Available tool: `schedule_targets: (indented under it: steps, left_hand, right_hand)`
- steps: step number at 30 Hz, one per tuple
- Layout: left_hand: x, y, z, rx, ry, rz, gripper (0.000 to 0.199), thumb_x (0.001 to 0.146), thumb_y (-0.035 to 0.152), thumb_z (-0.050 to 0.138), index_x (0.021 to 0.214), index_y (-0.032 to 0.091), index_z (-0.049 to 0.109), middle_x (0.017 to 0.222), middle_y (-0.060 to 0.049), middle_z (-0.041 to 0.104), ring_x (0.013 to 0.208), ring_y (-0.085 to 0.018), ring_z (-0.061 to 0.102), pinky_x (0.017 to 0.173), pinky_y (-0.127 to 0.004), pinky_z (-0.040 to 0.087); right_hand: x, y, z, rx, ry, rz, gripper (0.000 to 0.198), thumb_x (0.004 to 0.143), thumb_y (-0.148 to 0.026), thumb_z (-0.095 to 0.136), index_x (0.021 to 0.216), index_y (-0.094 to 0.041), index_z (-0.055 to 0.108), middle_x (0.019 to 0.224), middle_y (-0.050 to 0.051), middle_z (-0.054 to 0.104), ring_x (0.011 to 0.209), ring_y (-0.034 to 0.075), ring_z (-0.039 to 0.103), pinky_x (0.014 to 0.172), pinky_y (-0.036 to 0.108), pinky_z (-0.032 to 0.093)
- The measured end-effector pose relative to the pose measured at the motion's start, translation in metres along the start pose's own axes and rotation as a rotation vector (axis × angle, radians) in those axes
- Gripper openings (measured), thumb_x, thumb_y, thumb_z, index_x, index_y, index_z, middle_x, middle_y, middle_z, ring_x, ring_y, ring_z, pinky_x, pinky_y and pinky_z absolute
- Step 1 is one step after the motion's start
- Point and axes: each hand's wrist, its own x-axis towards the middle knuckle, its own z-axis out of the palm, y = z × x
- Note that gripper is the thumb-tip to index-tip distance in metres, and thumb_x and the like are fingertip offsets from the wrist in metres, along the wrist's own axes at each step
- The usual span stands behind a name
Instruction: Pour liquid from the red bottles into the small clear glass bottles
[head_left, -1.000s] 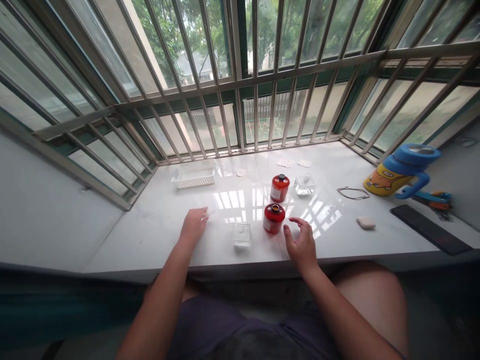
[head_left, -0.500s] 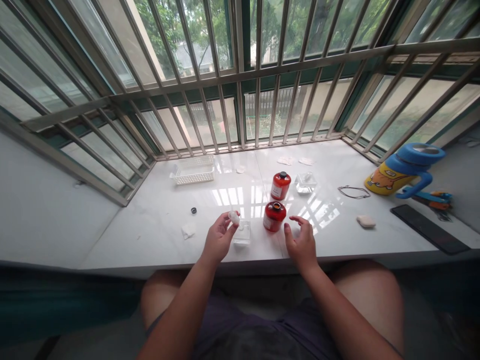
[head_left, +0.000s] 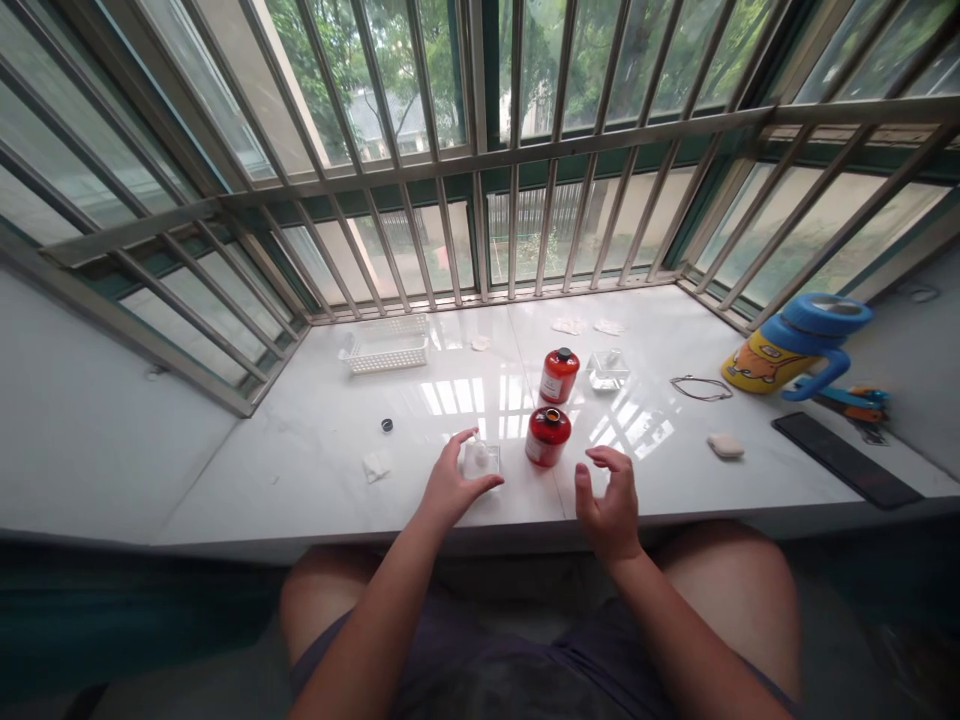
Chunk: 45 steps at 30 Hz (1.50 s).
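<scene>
A small square clear glass bottle (head_left: 490, 462) stands near the front of the white counter, with a translucent stopper (head_left: 481, 450) on its top. Around its left and near sides, my left hand (head_left: 453, 486) is open, thumb and forefinger spread apart; whether they touch the glass I cannot tell. An uncapped red bottle (head_left: 548, 438) stands upright just to the right, its neck open. My right hand (head_left: 611, 505) is beside it, fingers loosely curled and apart, holding nothing. Behind is a second red bottle (head_left: 560, 376) with a black cap on.
Another square glass bottle (head_left: 608, 371) stands behind right. At left are a black cap (head_left: 387, 425), crumpled tissue (head_left: 376, 466) and a white basket (head_left: 386, 345). At right lie a cord (head_left: 701, 388), a beige object (head_left: 725, 446), a phone (head_left: 844, 458) and a blue-yellow flask (head_left: 787, 345).
My left hand has lowered the stopper onto the glass bottle, and its fingers have spread off it. My right hand has shifted slightly down and right, away from the red bottle.
</scene>
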Motion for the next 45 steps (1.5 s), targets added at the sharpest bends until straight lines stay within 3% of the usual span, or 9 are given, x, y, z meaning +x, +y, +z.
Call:
schedule_targets:
  steps: [3,7,10,17,23,30,35,40,45]
  left_hand:
    - [0.004,0.000,0.003,0.020,-0.032,0.041,0.076,0.066,0.039,0.099,0.133,0.027,0.065,0.140,-0.009,0.068,0.135,-0.033,0.063,0.120,-0.050,0.046]
    - [0.004,-0.004,0.009,0.014,0.017,0.031,0.064,0.071,0.032,0.094,0.128,0.027,0.065,0.133,-0.008,0.070,0.124,-0.030,0.069,0.111,-0.047,0.053]
    - [0.001,-0.005,0.010,0.002,0.053,0.014,0.071,0.065,0.030,0.097,0.128,0.026,0.064,0.133,-0.008,0.070,0.123,-0.030,0.068,0.109,-0.047,0.054]
    - [-0.001,-0.006,0.009,0.006,0.080,0.005,0.079,0.061,0.040,0.101,0.130,0.025,0.064,0.134,-0.010,0.070,0.129,-0.033,0.066,0.114,-0.053,0.051]
    - [0.002,-0.011,0.010,0.018,0.067,0.020,0.080,0.061,0.036,0.101,0.130,0.026,0.063,0.135,-0.008,0.070,0.129,-0.032,0.067,0.114,-0.051,0.052]
    - [-0.001,-0.009,0.012,0.037,0.086,0.013,0.078,0.062,0.042,0.101,0.128,0.025,0.064,0.132,-0.010,0.070,0.126,-0.032,0.067,0.111,-0.050,0.053]
    - [0.000,-0.010,0.011,0.047,0.084,0.039,0.077,0.061,0.036,0.101,0.128,0.025,0.064,0.131,-0.009,0.070,0.127,-0.032,0.066,0.112,-0.050,0.052]
    - [-0.002,-0.010,0.010,0.060,0.090,0.042,0.071,0.065,0.028,0.098,0.128,0.026,0.063,0.131,-0.008,0.070,0.126,-0.031,0.067,0.111,-0.049,0.053]
    - [-0.007,-0.010,0.010,0.077,0.093,0.014,0.080,0.062,0.042,0.101,0.129,0.024,0.063,0.131,-0.010,0.069,0.125,-0.032,0.067,0.111,-0.050,0.053]
  right_hand:
    - [-0.004,-0.037,0.013,0.151,-0.244,0.017,0.018,0.102,-0.034,0.059,0.118,-0.028,0.062,0.120,0.013,0.068,0.118,0.033,0.066,0.105,0.058,0.056]
    - [0.000,-0.072,0.052,0.357,-0.485,0.200,0.054,0.099,-0.030,0.061,0.149,-0.025,0.040,0.156,0.016,0.055,0.147,0.030,0.052,0.123,0.056,0.045]
    - [-0.003,-0.074,0.070,0.408,-0.596,0.241,0.066,0.094,-0.023,0.060,0.153,-0.024,0.029,0.158,0.018,0.053,0.153,0.030,0.045,0.125,0.057,0.041]
    - [-0.029,-0.059,0.056,0.330,-0.502,0.369,0.051,0.089,-0.022,0.059,0.135,-0.026,0.037,0.122,0.011,0.066,0.123,0.029,0.067,0.090,0.044,0.063]
    - [-0.019,-0.071,0.077,0.418,-0.511,0.313,0.070,0.084,-0.018,0.060,0.147,-0.024,0.031,0.156,0.020,0.053,0.150,0.031,0.049,0.118,0.054,0.048]
    - [-0.046,-0.071,0.051,0.345,-0.514,0.411,0.058,0.083,-0.018,0.058,0.137,-0.026,0.039,0.133,0.014,0.065,0.140,0.032,0.059,0.086,0.040,0.063]
    - [-0.026,-0.081,0.068,0.432,-0.493,0.310,0.067,0.084,-0.017,0.060,0.144,-0.026,0.034,0.159,0.017,0.050,0.152,0.030,0.048,0.123,0.055,0.045]
    - [-0.020,-0.080,0.085,0.419,-0.564,0.339,0.073,0.082,-0.018,0.063,0.147,-0.024,0.032,0.156,0.021,0.054,0.149,0.033,0.052,0.118,0.054,0.049]
    - [-0.046,-0.076,0.048,0.373,-0.562,0.341,0.060,0.089,-0.018,0.058,0.143,-0.027,0.033,0.143,0.014,0.066,0.145,0.029,0.056,0.121,0.054,0.046]
